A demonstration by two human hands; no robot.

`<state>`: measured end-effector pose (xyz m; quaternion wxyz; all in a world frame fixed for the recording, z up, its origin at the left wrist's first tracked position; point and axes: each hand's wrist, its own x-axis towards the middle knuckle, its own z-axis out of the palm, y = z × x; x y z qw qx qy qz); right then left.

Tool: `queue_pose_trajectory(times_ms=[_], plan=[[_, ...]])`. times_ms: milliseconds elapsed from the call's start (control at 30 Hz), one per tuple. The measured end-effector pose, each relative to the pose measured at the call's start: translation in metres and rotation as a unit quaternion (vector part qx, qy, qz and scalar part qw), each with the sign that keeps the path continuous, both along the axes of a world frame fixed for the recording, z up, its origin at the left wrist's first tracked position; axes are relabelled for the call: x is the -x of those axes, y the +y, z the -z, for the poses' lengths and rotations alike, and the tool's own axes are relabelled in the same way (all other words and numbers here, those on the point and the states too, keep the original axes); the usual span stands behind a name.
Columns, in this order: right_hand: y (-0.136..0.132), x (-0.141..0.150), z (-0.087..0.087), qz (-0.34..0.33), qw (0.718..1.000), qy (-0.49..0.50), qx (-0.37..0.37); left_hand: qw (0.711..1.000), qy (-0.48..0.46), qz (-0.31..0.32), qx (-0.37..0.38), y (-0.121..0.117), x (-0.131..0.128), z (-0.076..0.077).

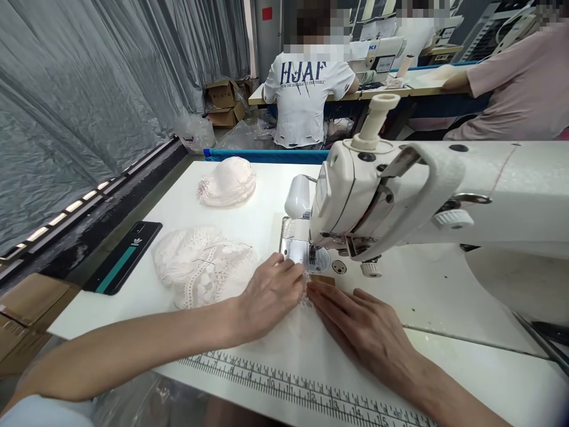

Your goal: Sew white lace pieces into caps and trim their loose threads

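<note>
A strip of white lace fabric (306, 296) lies at the needle area of a white sewing machine (347, 201). My left hand (273, 293) has its fingers curled closed on the lace, just in front of the metal plate (294, 250). From the right, my right hand (364, 323) rests on the table with fingers stretched out, their tips touching the lace edge. Its thumb is mostly hidden. Left of my left hand is a crumpled pile of white lace pieces (204, 267) with loose threads. Farther back sits a pale pink padded cup-shaped piece (229, 182).
A printed ruler scale (284, 385) runs along the table's front edge. A black and teal phone-like slab (124, 258) lies at the left edge. Cardboard boxes (33, 320) stand below left. Ahead, a person in a white shirt (306, 101) and others sit at machines.
</note>
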<state>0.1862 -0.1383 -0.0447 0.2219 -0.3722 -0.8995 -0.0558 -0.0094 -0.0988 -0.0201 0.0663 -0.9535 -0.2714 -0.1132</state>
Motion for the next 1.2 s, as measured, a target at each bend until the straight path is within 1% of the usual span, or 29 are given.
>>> queue_pose_trajectory(times_ms=[67,167,367,567,700,867,1000,1100,1200], plan=[[0.000,0.001,0.001,0.009,1.000,0.006,-0.001,1.000,0.016,-0.010,-0.007,-0.001,0.001,0.003],[0.001,0.002,0.004,0.035,0.999,0.017,0.000,1.000,0.002,-0.013,0.007,0.009,0.002,0.003],[0.006,0.004,0.005,0.063,0.998,0.009,0.006,0.999,-0.032,0.013,0.042,0.030,0.003,0.002],[0.005,0.004,0.004,0.079,0.997,0.006,-0.011,0.995,-0.058,0.033,0.074,0.039,0.002,0.002],[0.004,0.003,0.006,0.090,0.996,-0.001,-0.017,0.993,-0.067,0.046,0.080,0.042,0.001,0.005],[0.005,0.004,0.007,0.090,0.996,-0.008,-0.020,0.996,-0.059,0.040,0.059,0.042,0.001,0.006],[0.005,0.005,0.006,0.090,0.996,-0.010,-0.022,0.999,-0.020,0.028,0.024,0.032,-0.002,0.004],[0.005,0.005,0.005,0.092,0.996,-0.006,-0.017,0.999,0.000,0.032,-0.018,0.023,-0.006,0.009],[0.005,0.006,0.003,0.095,0.995,0.000,-0.023,0.998,-0.009,0.032,-0.045,0.020,-0.010,0.016]])
